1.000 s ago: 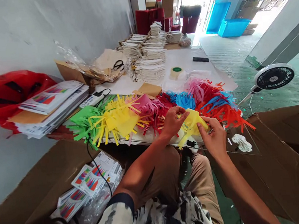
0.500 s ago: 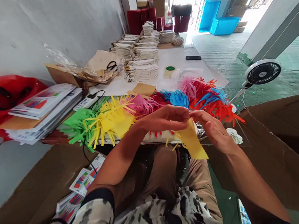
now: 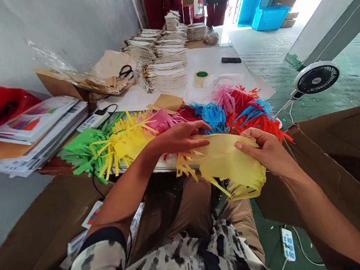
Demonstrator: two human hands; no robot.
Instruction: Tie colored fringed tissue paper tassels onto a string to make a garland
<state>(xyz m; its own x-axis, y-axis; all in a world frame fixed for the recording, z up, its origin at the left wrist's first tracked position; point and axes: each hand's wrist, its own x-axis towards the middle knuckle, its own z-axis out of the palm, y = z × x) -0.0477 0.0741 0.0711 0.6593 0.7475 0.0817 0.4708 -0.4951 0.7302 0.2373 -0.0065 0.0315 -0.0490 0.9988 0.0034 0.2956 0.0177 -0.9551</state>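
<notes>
A strip of yellow fringed paper stretches out over the front edge of the table, its cut fringe hanging downward. My right hand pinches its upper right part, thumb on the near face and fingers behind. At the left end of the strip is my left hand, with thumb and fingers apart. Its thumb lies by the paper's upper edge; whether it presses on it I cannot make out. Behind my hands lie fringed paper bundles in green, yellow, pink, blue and red.
Stacks of white stringed pieces fill the far table, near a tape roll and a phone. Printed sheets and scissors lie left. To the right are a fan and a cardboard box.
My hands have moved apart, and the yellow paper, narrow and hanging before, is now spread wide between them. The right hand now pinches its right part. The view has shifted slightly.
</notes>
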